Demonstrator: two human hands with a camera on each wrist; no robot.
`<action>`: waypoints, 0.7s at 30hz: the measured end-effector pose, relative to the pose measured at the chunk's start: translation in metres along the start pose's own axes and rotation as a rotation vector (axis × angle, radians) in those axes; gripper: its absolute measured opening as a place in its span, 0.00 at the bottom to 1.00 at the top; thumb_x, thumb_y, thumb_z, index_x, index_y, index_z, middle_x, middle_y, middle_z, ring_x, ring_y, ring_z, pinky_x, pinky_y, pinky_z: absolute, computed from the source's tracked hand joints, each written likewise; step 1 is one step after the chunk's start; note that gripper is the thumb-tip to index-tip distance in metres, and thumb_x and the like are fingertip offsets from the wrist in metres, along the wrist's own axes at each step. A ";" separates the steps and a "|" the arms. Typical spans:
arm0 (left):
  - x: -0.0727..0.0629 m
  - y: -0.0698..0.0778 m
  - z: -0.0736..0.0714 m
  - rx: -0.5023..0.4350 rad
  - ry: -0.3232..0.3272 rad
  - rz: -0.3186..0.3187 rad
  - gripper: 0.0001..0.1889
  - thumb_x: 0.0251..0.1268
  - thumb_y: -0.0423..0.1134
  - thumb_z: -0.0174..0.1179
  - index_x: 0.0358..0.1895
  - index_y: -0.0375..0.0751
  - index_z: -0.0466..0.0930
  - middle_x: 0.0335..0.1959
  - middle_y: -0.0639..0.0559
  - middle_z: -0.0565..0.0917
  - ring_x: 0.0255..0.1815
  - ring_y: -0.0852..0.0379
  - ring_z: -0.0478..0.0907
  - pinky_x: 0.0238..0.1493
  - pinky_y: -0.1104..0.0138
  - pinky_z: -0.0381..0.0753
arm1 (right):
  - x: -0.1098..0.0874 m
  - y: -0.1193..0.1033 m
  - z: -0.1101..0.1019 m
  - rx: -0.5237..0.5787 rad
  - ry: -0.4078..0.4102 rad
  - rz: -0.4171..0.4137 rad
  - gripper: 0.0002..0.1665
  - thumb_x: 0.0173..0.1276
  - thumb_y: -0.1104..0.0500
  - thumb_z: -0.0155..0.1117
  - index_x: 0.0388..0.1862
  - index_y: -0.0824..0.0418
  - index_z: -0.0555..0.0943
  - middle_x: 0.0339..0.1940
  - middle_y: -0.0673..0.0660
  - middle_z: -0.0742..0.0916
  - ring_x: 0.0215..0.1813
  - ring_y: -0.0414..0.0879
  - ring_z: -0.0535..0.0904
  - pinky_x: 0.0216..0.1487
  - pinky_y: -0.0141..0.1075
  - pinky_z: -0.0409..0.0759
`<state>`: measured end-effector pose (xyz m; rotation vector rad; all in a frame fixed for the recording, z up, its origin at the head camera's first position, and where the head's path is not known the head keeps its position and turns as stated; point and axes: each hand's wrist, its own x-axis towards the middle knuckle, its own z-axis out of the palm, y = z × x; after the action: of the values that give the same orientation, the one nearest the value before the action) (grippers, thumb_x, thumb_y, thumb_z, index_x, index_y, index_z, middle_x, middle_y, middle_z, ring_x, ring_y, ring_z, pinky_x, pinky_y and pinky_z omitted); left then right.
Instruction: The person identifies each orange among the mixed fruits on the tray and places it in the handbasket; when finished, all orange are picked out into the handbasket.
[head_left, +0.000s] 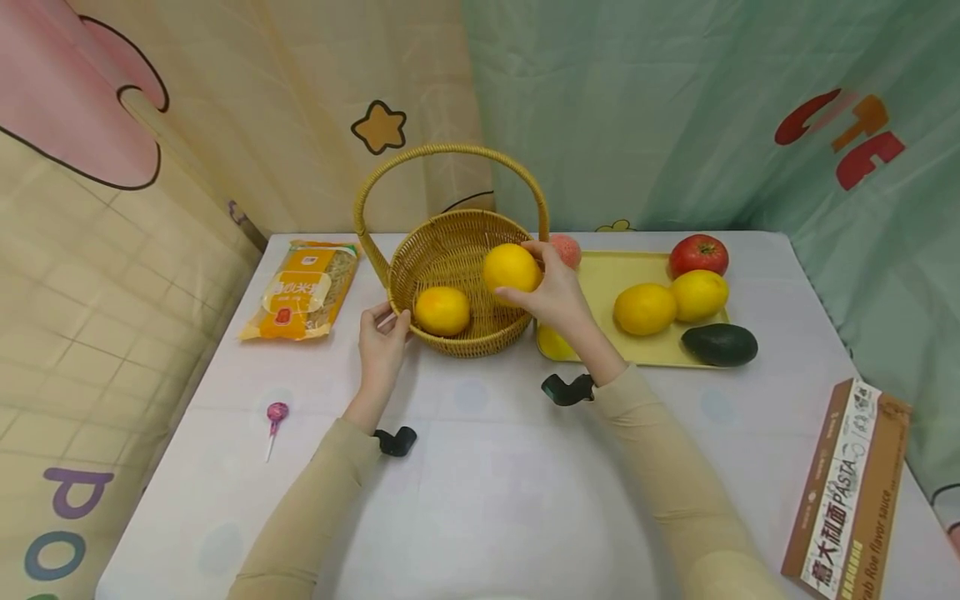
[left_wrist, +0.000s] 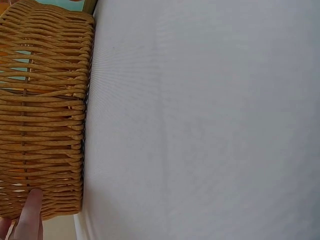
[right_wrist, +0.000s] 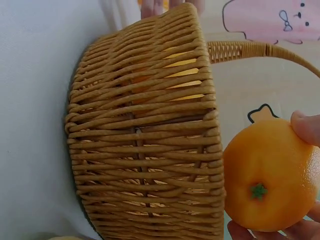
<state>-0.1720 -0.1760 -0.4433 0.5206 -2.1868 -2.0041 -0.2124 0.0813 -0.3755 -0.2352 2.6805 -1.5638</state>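
Note:
A woven wicker basket [head_left: 476, 343] with a tall arched handle stands at the back of the table. My left hand [head_left: 382, 346] grips its left rim, thumb at the top edge and fingers against the outer weave; a fingertip [left_wrist: 34, 197] shows on the wall in the left wrist view. In my right hand [head_left: 558, 292] is an orange [head_left: 512, 271], held between thumb and fingers over the basket's right side. Its green stem end faces the right wrist camera. A yellow-orange fruit [head_left: 442, 311] lies inside the basket at the front left.
Right of the basket, a yellow tray [head_left: 600, 271] bears a red apple [head_left: 698, 255], two lemons [head_left: 645, 309] and an avocado [head_left: 720, 344]; a pink fruit [head_left: 566, 250] sits by its left corner. Around lie a noodle packet [head_left: 300, 292], a lollipop [head_left: 277, 412] and a pasta box [head_left: 847, 492].

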 end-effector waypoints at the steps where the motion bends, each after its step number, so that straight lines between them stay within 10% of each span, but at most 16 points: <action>1: 0.000 0.000 0.000 -0.002 0.000 -0.002 0.24 0.73 0.39 0.56 0.66 0.34 0.61 0.66 0.39 0.69 0.59 0.49 0.76 0.58 0.58 0.84 | 0.001 0.000 0.003 -0.005 -0.006 -0.009 0.49 0.57 0.48 0.77 0.72 0.58 0.62 0.70 0.58 0.73 0.65 0.54 0.73 0.69 0.49 0.75; 12: -0.001 0.001 0.000 -0.001 -0.002 -0.008 0.25 0.73 0.39 0.56 0.67 0.35 0.61 0.66 0.39 0.68 0.60 0.49 0.75 0.59 0.58 0.84 | 0.014 0.011 0.028 -0.053 -0.039 -0.043 0.48 0.58 0.47 0.76 0.71 0.59 0.63 0.68 0.60 0.75 0.63 0.56 0.74 0.66 0.50 0.77; 21: -0.001 0.000 0.000 0.000 0.004 -0.005 0.25 0.73 0.39 0.56 0.67 0.35 0.61 0.66 0.40 0.68 0.59 0.50 0.74 0.59 0.58 0.84 | 0.022 0.023 0.040 -0.303 -0.097 -0.102 0.48 0.58 0.46 0.76 0.71 0.61 0.64 0.67 0.61 0.76 0.64 0.56 0.75 0.68 0.48 0.76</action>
<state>-0.1712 -0.1754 -0.4428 0.5302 -2.1854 -2.0035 -0.2327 0.0549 -0.4146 -0.4484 2.8569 -1.1258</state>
